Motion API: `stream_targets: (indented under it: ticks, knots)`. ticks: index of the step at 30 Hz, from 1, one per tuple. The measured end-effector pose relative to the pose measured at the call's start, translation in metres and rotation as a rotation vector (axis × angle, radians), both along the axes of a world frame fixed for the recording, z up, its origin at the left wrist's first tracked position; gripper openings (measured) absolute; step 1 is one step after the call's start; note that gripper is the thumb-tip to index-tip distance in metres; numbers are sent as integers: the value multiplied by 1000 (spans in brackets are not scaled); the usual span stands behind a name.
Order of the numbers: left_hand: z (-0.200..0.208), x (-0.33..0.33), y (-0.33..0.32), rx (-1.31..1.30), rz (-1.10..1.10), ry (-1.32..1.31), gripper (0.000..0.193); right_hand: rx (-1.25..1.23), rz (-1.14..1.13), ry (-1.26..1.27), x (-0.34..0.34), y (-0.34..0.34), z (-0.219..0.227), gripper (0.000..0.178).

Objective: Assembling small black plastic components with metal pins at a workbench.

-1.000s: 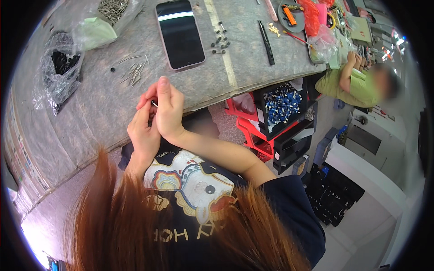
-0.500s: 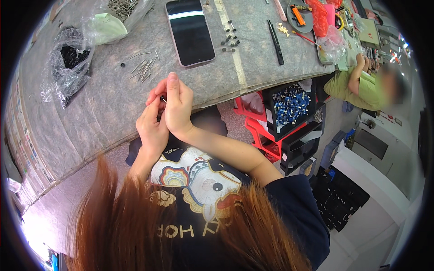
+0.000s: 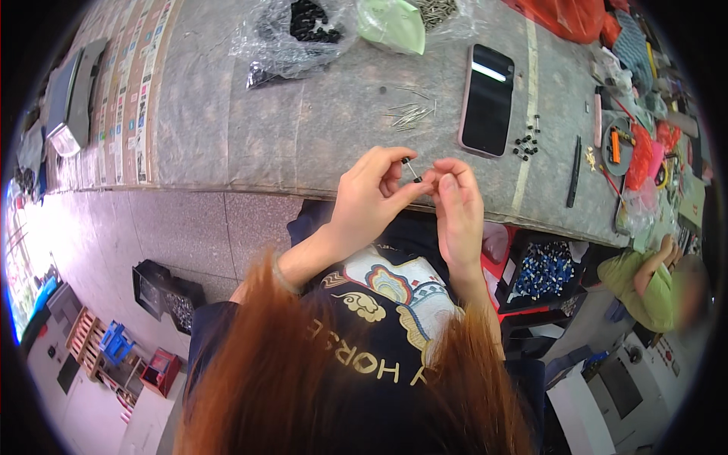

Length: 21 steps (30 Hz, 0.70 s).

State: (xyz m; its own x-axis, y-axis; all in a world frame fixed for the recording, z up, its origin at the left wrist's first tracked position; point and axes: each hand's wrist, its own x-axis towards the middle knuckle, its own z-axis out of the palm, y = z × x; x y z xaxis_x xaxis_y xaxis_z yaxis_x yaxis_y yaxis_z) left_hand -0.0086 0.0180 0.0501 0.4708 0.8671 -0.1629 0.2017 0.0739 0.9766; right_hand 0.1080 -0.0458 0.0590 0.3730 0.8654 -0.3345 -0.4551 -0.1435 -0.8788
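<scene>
My left hand point(image 3: 368, 197) pinches a short metal pin with black end caps point(image 3: 412, 170) between forefinger and thumb, over the table's front edge. One cap sits by the forefinger, the other by the thumb tip. Close against that lower cap, my right hand point(image 3: 461, 216) has its fingers bent and its fingertips together; what lies between them is hidden. Beyond my hands lies a loose bunch of bare metal pins point(image 3: 411, 114), with a single small black cap point(image 3: 383, 89) near it. Several capped pins point(image 3: 525, 144) lie to the right of a phone point(image 3: 487, 102).
At the back are a plastic bag of black caps point(image 3: 315, 26) and a bag of metal pins point(image 3: 436, 11). A black pen point(image 3: 575, 172) and a grey dish point(image 3: 613, 157) lie right. Below the table edge stands a bin of blue-and-white parts point(image 3: 544, 271). A person in green point(image 3: 644, 292) sits far right.
The view has swung left, so the table things appear further right. My hands, cupped together before, have drawn apart, and the capped pin now shows between the left fingers.
</scene>
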Motion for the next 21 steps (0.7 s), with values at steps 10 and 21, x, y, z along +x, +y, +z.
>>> stream_targets:
  ticks: [10, 21]
  knots:
    - [12, -2, -1, 158, -133, 57, 37, -63, 6, -20, 6, 1, 6, 13]
    - [17, -11, 3, -375, -81, -314, 20, -19, 104, -177, 6, -4, 27, 18]
